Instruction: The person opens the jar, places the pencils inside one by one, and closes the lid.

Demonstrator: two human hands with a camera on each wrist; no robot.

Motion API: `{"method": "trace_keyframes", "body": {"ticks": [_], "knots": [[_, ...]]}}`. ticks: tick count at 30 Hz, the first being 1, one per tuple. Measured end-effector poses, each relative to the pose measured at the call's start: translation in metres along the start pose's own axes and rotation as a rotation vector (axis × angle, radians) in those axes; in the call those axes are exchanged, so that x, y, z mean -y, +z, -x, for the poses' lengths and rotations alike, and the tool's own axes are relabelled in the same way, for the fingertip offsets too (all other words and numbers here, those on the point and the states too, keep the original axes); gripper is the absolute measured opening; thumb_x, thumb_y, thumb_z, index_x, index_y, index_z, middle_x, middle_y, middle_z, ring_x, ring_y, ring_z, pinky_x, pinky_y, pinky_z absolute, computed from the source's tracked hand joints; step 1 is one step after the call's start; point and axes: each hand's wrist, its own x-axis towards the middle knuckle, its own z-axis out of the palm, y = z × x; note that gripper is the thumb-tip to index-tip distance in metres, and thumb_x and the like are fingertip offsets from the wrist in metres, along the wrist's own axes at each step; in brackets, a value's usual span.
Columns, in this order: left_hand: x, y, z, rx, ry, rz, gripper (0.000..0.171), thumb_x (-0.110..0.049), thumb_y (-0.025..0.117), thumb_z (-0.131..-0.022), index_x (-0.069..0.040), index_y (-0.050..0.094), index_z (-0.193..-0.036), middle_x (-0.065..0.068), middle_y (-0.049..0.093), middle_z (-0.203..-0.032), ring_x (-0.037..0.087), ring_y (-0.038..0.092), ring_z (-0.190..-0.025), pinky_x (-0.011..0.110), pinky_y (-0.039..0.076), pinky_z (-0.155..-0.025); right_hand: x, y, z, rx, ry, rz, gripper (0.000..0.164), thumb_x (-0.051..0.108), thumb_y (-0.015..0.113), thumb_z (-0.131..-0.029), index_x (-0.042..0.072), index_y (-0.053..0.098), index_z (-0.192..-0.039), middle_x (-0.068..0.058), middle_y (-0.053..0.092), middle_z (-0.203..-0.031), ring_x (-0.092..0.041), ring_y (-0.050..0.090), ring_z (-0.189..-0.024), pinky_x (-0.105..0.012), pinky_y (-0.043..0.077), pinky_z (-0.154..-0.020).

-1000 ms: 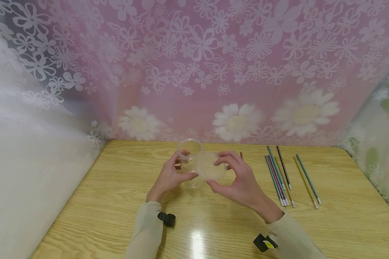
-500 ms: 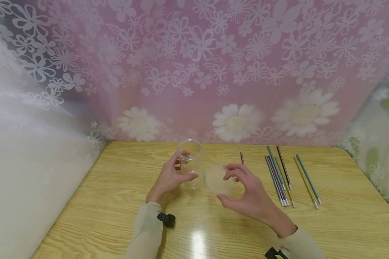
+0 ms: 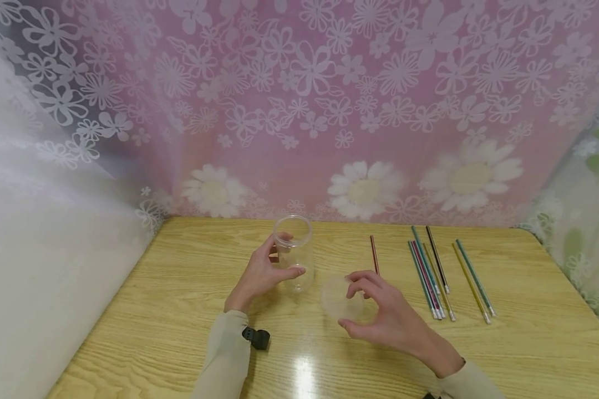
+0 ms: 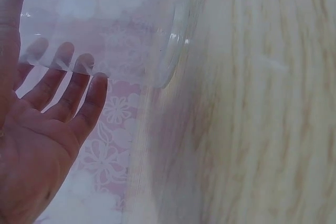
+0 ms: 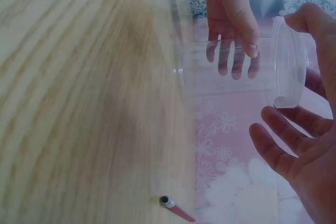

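My left hand (image 3: 257,277) grips a clear, upright plastic jar (image 3: 303,257), thumb on the near side and fingers behind it. The jar's round mouth has no cover, and nothing shows inside. In the left wrist view the fingertips press against the wall of the jar (image 4: 131,30), its base close over the table. Just right of the jar, my right hand (image 3: 391,316) pinches a round, translucent lid (image 3: 336,300) by its edge, between thumb and fingers. The right wrist view shows the lid (image 5: 287,66) edge-on, apart from the jar in the head view.
A dark red pencil (image 3: 374,254) lies beyond my right hand. Farther right is a loose group of several pencils (image 3: 421,271), with a yellow pencil (image 3: 471,282) and a teal pencil (image 3: 475,277) beside them. A pink floral curtain (image 3: 299,138) hangs behind the wooden table (image 3: 179,310).
My right hand has drawn the lid away from the jar, toward the right and nearer to me, uncovering more of the red pencil. The left hand and jar have stayed put.
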Motion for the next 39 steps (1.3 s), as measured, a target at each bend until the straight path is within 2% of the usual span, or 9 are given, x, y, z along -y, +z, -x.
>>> {"method": "trace_keyframes", "body": {"ticks": [7, 12, 18, 22, 28, 39], "knots": [[0.001, 0.0, -0.001, 0.0, 0.0, -0.011, 0.068, -0.039, 0.09, -0.078, -0.041, 0.053, -0.135, 0.005, 0.062, -0.135, 0.024, 0.059, -0.121, 0.048, 0.05, -0.103, -0.005, 0.005, 0.009, 0.112, 0.019, -0.043, 0.041, 0.019, 0.091, -0.075, 0.021, 0.058, -0.099, -0.003, 0.065, -0.122, -0.018, 0.065, -0.106, -0.027, 0.056, -0.076], [0.0, 0.0, 0.0, -0.005, -0.001, -0.013, 0.068, -0.038, 0.091, -0.077, -0.04, 0.054, -0.135, 0.002, 0.062, -0.133, 0.022, 0.059, -0.119, 0.047, 0.05, -0.102, -0.008, 0.009, 0.013, 0.176, 0.04, -0.014, 0.038, 0.024, 0.09, -0.077, 0.021, 0.059, -0.099, -0.002, 0.065, -0.122, -0.015, 0.064, -0.105, -0.028, 0.056, -0.077], [-0.001, -0.001, 0.0, 0.005, 0.004, -0.018, 0.074, -0.038, 0.09, -0.078, -0.027, 0.053, -0.141, 0.004, 0.062, -0.135, 0.023, 0.059, -0.121, 0.048, 0.05, -0.103, -0.01, 0.012, 0.015, 0.254, 0.063, 0.03, 0.036, 0.031, 0.089, -0.078, 0.022, 0.061, -0.098, 0.0, 0.067, -0.121, -0.017, 0.066, -0.108, -0.034, 0.057, -0.083], [-0.001, -0.001, 0.001, 0.01, -0.001, -0.015, 0.077, -0.038, 0.09, -0.078, -0.023, 0.052, -0.144, 0.009, 0.061, -0.137, 0.025, 0.058, -0.123, 0.049, 0.049, -0.104, -0.01, 0.013, 0.015, 0.335, 0.093, 0.061, 0.034, 0.037, 0.087, -0.08, 0.023, 0.061, -0.097, 0.001, 0.067, -0.121, -0.018, 0.066, -0.11, -0.039, 0.057, -0.089], [-0.002, -0.001, 0.001, 0.008, -0.014, -0.01, 0.077, -0.037, 0.09, -0.078, -0.024, 0.052, -0.143, 0.007, 0.061, -0.136, 0.025, 0.059, -0.121, 0.05, 0.049, -0.104, -0.009, 0.014, 0.016, 0.436, 0.129, 0.093, 0.033, 0.04, 0.085, -0.081, 0.025, 0.06, -0.097, 0.004, 0.067, -0.123, -0.019, 0.064, -0.115, -0.041, 0.056, -0.095], [0.0, -0.001, 0.0, 0.004, -0.017, -0.016, 0.072, -0.038, 0.091, -0.077, -0.036, 0.053, -0.138, 0.003, 0.061, -0.135, 0.025, 0.06, -0.121, 0.049, 0.05, -0.104, -0.008, 0.015, 0.017, 0.471, 0.118, 0.126, 0.033, 0.037, 0.087, -0.079, 0.026, 0.063, -0.099, 0.003, 0.067, -0.122, -0.019, 0.064, -0.113, -0.038, 0.058, -0.091]]}}
